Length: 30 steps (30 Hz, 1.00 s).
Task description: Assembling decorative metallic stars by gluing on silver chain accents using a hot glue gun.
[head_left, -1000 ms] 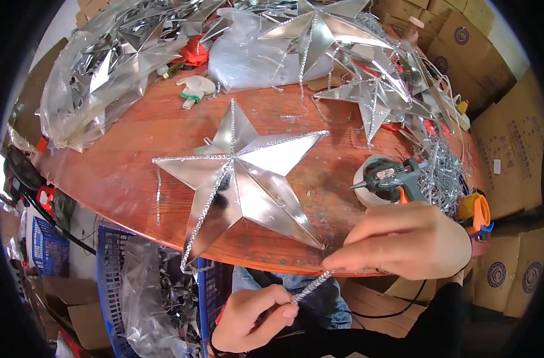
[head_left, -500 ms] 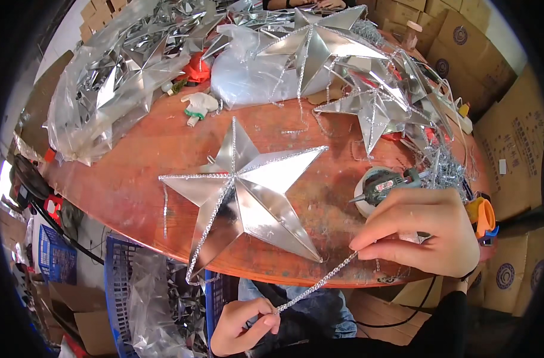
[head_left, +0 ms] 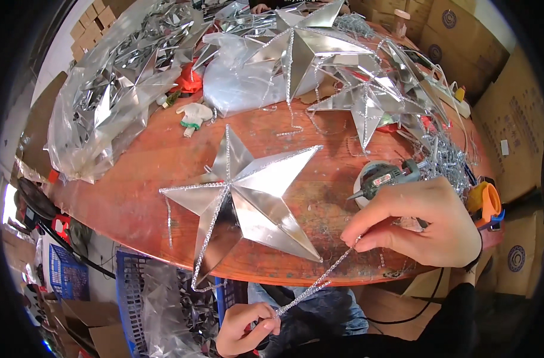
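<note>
From where I stand, the hands are apart from each other, but both are pinched on the same strand point(head_left: 310, 290). The left hand point(head_left: 248, 329), low and past the near edge of the tabletop point(head_left: 135, 185), grips its lower end between thumb and fingers; beside that grip a short second length sticks out along it. The right hand point(head_left: 424, 224), higher up and over the wood, pinches the upper end with thumb and fingertips. The silver strand slants taut between them, across the near edge.

The big star point(head_left: 266, 218) lies just left of the right hand, with sparkly trim along four ridges and its lower-left point jutting over the edge. Just beyond the right hand rests a green-grey glue gun point(head_left: 382, 181), with tinsel point(head_left: 446, 166) heaped beside it. Farther back I see a glove point(head_left: 194, 114), a clear bag point(head_left: 99, 131) full of silver pieces, and more stars point(head_left: 310, 45). Below, a blue crate point(head_left: 129, 292) stands left of the person's knees.
</note>
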Each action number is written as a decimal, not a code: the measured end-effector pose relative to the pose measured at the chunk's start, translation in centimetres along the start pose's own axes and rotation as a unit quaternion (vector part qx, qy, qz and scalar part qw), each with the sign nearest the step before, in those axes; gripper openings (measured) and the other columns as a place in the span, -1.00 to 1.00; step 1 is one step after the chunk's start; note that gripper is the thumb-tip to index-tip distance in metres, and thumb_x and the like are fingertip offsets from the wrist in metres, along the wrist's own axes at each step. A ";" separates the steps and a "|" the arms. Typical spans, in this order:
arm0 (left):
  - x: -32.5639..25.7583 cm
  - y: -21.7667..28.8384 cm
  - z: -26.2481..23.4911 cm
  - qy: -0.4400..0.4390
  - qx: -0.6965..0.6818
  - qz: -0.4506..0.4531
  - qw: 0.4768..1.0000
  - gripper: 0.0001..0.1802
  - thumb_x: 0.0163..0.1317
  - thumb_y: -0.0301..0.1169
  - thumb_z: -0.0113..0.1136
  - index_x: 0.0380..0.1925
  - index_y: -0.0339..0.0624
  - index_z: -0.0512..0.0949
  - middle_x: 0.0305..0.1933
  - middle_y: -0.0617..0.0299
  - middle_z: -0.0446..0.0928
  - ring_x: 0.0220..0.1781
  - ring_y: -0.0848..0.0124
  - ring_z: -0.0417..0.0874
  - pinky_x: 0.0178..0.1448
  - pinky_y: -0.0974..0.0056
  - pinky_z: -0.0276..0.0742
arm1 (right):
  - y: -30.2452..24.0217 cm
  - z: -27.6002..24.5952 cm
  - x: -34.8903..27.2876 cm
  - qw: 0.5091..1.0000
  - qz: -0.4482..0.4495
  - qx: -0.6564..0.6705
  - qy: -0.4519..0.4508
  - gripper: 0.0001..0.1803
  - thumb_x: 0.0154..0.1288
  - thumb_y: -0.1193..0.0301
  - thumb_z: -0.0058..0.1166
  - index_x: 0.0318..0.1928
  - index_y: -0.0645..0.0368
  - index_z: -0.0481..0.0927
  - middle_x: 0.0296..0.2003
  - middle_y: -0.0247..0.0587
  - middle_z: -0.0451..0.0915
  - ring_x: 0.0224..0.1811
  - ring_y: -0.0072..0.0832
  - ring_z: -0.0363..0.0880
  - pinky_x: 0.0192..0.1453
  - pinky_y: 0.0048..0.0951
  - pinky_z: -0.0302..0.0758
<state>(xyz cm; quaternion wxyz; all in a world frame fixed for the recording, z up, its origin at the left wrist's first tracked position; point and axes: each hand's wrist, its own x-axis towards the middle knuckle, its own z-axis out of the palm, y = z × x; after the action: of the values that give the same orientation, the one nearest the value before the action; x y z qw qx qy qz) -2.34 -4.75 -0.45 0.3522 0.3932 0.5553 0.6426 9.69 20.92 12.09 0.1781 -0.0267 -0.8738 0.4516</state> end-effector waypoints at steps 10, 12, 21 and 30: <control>0.5 1.2 -0.5 -0.079 0.085 -0.084 0.990 -0.80 0.26 -0.54 0.00 -0.56 -0.38 0.37 -0.53 0.02 0.55 -0.55 0.37 0.56 -0.41 0.38 0.46 | -0.1 -0.1 0.1 0.998 0.024 0.048 -0.035 -0.84 0.01 0.62 0.29 -0.33 0.23 0.66 -0.43 -0.26 0.67 -0.42 -0.54 0.64 -0.34 -0.60 0.48; 0.5 1.2 -0.5 -0.070 0.083 -0.088 0.990 -0.80 0.26 -0.55 -0.01 -0.55 -0.38 0.35 -0.53 0.02 0.55 -0.55 0.37 0.55 -0.41 0.37 0.46 | 0.1 0.0 0.1 0.997 0.015 0.056 -0.041 -0.86 0.06 0.60 0.25 -0.31 0.22 0.63 -0.42 -0.26 0.66 -0.41 -0.53 0.64 -0.33 -0.58 0.50; 0.5 0.6 -0.5 -0.064 0.081 -0.068 0.992 -0.77 0.29 -0.50 0.01 -0.53 -0.36 0.30 -0.54 0.01 0.53 -0.56 0.42 0.53 -0.45 0.38 0.43 | 0.8 0.0 0.3 0.998 -0.012 0.023 -0.061 -0.87 0.17 0.54 0.15 -0.24 0.19 0.57 -0.39 -0.26 0.65 -0.34 -0.50 0.66 -0.28 -0.55 0.53; 0.6 0.3 -0.8 -0.073 0.073 -0.086 0.991 -0.77 0.29 -0.47 0.02 -0.52 -0.36 0.34 -0.54 0.04 0.53 -0.55 0.42 0.53 -0.45 0.40 0.42 | 0.8 0.2 0.4 0.997 0.030 0.033 -0.062 -0.88 0.21 0.51 0.13 -0.25 0.21 0.50 -0.39 -0.28 0.63 -0.35 -0.47 0.65 -0.27 -0.53 0.52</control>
<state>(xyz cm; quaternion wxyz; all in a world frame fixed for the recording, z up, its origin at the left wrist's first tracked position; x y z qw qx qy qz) -3.28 -4.60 -0.13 0.4162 0.4144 0.6050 0.5376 9.15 21.31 11.46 0.1110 -0.0189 -0.8666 0.4862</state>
